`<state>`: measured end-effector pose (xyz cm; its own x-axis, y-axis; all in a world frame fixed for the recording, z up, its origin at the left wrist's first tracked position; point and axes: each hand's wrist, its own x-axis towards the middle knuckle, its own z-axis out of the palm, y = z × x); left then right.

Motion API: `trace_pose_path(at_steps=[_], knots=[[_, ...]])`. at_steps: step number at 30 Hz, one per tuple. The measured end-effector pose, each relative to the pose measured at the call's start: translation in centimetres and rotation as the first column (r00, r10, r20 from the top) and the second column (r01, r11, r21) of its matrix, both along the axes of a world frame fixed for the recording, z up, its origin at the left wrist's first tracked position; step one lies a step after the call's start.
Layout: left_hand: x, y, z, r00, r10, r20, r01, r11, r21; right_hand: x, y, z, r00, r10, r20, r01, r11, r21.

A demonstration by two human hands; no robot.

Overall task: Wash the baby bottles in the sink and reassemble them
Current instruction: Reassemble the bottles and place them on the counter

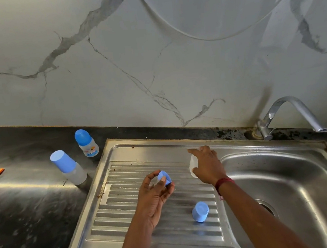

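Red thread bracelet (224, 182), right wrist

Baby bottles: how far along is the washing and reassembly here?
Looks done: the larger bottle and the smaller bottle stand capped on the counter; whether washed, I cannot tell. In hand: the left hand pinches a blue piece, the right hand grips a clear bottle body at the drainboard. Left: join those parts and add the loose blue cap lying on the drainboard.
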<state>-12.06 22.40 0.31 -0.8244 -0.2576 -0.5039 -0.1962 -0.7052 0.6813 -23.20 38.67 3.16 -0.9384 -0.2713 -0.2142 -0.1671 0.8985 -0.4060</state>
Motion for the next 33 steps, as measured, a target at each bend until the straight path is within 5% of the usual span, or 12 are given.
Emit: trace_pose_path(at_steps=[8, 13, 21, 33], knots=[[1.6, 0.3, 0.9, 0.999, -0.047, -0.008, 0.047, 0.999, -0.018, 1.0, 2.1, 0.4, 0.994, -0.102, -0.034, 0.087, 0.952, -0.292], [2.1, 0.9, 1.7, 0.999, -0.033, -0.040, 0.032, 0.999, -0.026, 3.1, 5.2, 2.3, 0.974, -0.085, 0.211, 0.214, 0.660, -0.720], [3.0, 2.1, 2.4, 0.996, -0.068, -0.052, 0.065, 0.996, -0.058, 7.2, 6.2, 3.4, 0.989, -0.019, 0.146, 0.131, 0.573, -0.809], [3.1, 1.4, 3.0, 0.988, -0.132, -0.079, 0.119, 0.983, -0.142, 7.8, 4.4, 3.4, 0.993, 0.034, 0.113, 0.069, 0.609, -0.790]])
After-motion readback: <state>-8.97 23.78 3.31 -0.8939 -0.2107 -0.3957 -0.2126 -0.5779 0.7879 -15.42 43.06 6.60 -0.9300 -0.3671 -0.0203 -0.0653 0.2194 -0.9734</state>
